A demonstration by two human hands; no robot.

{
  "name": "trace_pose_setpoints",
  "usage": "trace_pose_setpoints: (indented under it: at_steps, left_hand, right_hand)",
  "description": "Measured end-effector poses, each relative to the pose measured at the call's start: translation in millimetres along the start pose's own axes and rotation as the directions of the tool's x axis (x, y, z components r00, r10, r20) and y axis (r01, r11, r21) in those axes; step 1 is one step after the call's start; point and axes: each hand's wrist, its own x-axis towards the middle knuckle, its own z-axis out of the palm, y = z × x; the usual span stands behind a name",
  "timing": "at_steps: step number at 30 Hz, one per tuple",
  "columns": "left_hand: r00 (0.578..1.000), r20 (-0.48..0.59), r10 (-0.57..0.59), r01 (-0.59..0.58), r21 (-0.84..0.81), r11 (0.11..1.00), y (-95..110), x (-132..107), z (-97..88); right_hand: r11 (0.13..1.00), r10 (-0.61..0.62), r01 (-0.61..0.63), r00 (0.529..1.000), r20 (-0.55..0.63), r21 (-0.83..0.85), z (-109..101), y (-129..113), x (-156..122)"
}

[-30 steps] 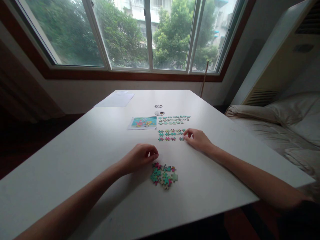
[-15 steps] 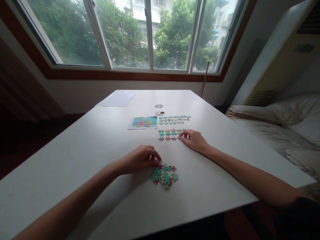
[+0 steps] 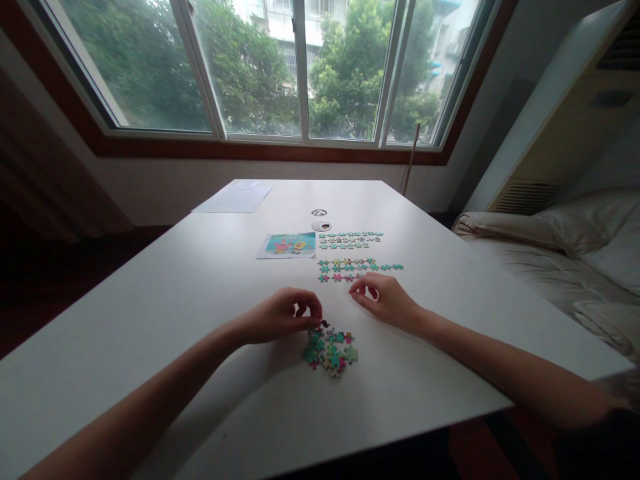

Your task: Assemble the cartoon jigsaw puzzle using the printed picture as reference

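Observation:
My left hand [image 3: 287, 315] is closed in a pinch on a small dark jigsaw piece [image 3: 325, 324], held just above the far edge of a loose pile of jigsaw pieces [image 3: 330, 353]. The pile is mostly green with some pink and yellow. My right hand [image 3: 383, 298] hovers over the table, its fingers loosely curled and nothing visible between them. Just beyond it lie rows of spaced-out jigsaw pieces [image 3: 345, 268]; its fingers partly cover the right end of the nearest row. Farther back is a second group of rows [image 3: 347, 240].
A colourful cartoon picture sheet [image 3: 287, 245] lies left of the rows. Two round flat items, a nearer disc [image 3: 321, 227] and a farther one [image 3: 319, 213], sit behind it. White papers [image 3: 233, 198] rest at the table's far left. A padded sofa [image 3: 550, 240] stands to the right.
My right hand has drawn back from the near rows toward me, leaving a piece at the nearest row's end. My left hand has lifted slightly, with a dark piece now showing at its fingertips.

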Motion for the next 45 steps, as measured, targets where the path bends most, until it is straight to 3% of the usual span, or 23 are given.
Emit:
trace_pose_setpoints:
  at_steps: [6,16,20,25,29,33,38,45]
  left_hand:
    - [0.993,-0.12,-0.021,0.005,-0.13,0.992,5.0,5.0,4.9]
    - [0.983,-0.182,-0.002,-0.023,-0.134,0.991,12.1,7.0,16.5]
    - [0.967,-0.253,-0.008,-0.01,-0.071,0.997,6.6,5.3,14.0]
    - [0.949,-0.313,0.036,0.001,0.117,0.993,-8.6,3.2,7.4]
    - [0.953,-0.295,0.063,-0.006,0.192,0.981,-15.4,2.8,4.4]
    - [0.963,-0.258,0.084,-0.021,0.238,0.971,-15.2,2.5,3.4]
    - [0.989,-0.115,0.089,-0.054,0.278,0.959,-12.1,-1.5,-0.6]
    - [0.989,0.036,0.142,-0.146,0.287,0.947,-9.8,-6.2,-3.2]
  right_hand:
    - [0.991,-0.01,-0.003,0.996,0.092,0.133,2.7,-28.1,-5.2]
    - [0.969,0.08,-0.105,0.99,0.118,0.223,6.1,-31.2,-5.0]
    - [0.964,0.131,-0.131,0.991,0.014,0.232,-1.8,-19.3,0.1]
    - [0.92,0.244,-0.195,0.964,-0.108,0.341,-14.3,14.9,5.6]
    - [0.919,0.228,-0.197,0.972,-0.051,0.343,-19.5,28.9,7.7]
    - [0.953,0.207,-0.218,0.976,0.073,0.213,-31.1,33.9,10.3]
    - [0.961,0.262,-0.277,0.926,0.272,0.02,-54.2,55.4,12.8]
    - [0.927,0.369,-0.368,0.868,0.332,-0.069,-64.5,78.0,11.1]
